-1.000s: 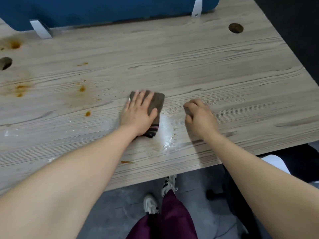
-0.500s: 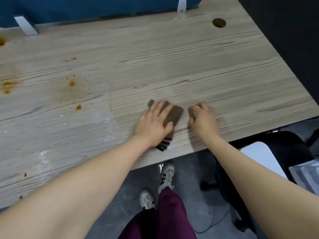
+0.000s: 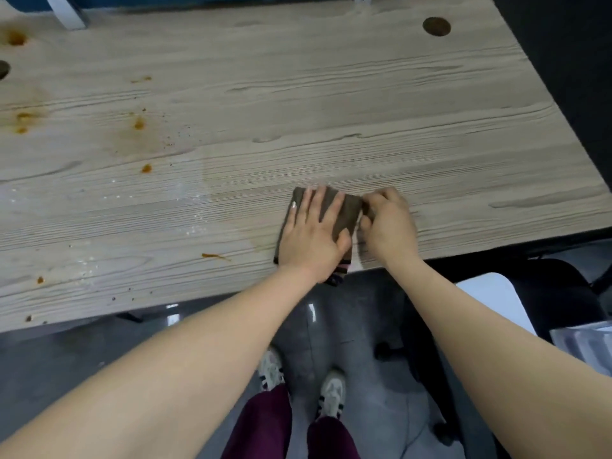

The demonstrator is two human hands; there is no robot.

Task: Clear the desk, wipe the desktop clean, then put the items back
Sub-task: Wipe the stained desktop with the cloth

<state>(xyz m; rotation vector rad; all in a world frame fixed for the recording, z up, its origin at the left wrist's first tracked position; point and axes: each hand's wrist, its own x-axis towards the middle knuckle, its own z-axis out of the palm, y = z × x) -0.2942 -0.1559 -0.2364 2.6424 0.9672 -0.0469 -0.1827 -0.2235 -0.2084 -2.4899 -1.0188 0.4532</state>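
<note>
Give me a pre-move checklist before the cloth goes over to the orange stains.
1. Left hand flat on the cloth, fingers spread: ok.
2. Right hand at the cloth's right edge, fingers curled: whether it pinches the cloth, cannot tell.
3. Cloth fully on the desk: not ok, its striped end hangs over the front edge.
4. Path leftward free of objects: ok, only wet streaks and crumbs lie there.
5. Orange stains removed: not ok, several remain on the left half, plus a smear near the front edge.
6. Right part of the desk free of stains: ok.
</note>
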